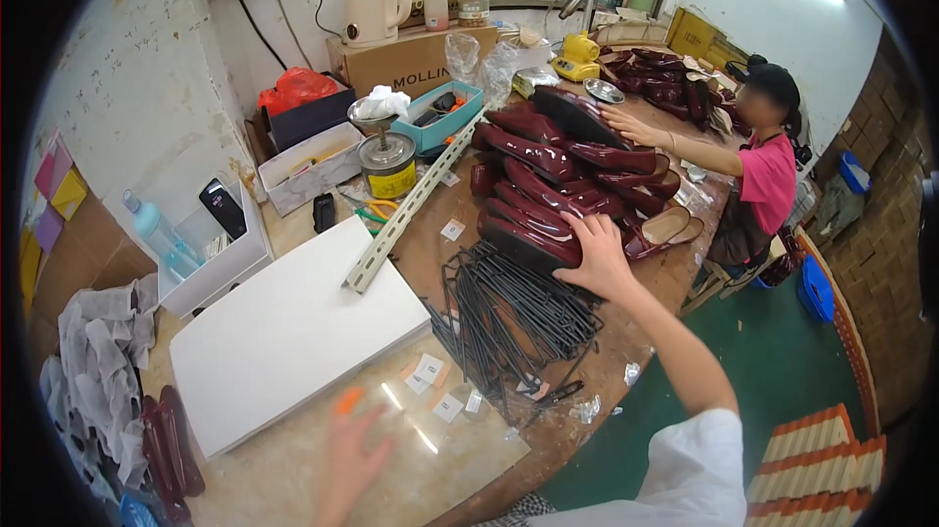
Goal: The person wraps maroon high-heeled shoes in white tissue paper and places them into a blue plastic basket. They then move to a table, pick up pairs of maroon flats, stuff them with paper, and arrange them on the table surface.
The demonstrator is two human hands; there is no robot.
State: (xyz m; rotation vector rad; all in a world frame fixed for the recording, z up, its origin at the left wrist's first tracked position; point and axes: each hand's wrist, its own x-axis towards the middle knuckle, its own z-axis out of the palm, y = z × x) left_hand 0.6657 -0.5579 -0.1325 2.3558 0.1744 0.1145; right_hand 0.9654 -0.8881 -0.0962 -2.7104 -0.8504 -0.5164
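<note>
A pile of glossy dark red shoes (548, 160) lies on the brown table. At its near edge my right hand (602, 258) grips one dark red shoe (528, 233), fingers over the top and thumb low on its side. My left hand (357, 454), smeared by motion, hovers over the pale marbled board with its fingers apart and nothing in them. An orange cover (348, 400) sits on one of its fingertips. Below the pile lies a heap of bent black metal rods (518, 317). Small paper labels (426, 372) lie between the rods and my left hand.
A white box (293, 341) lies left of the rods, with a slotted metal strip (416, 199) across its corner. A co-worker in pink (768, 184) reaches to the pile's far side. Behind stand a tin (388, 170), a kettle (377, 8) and a teal box (440, 116).
</note>
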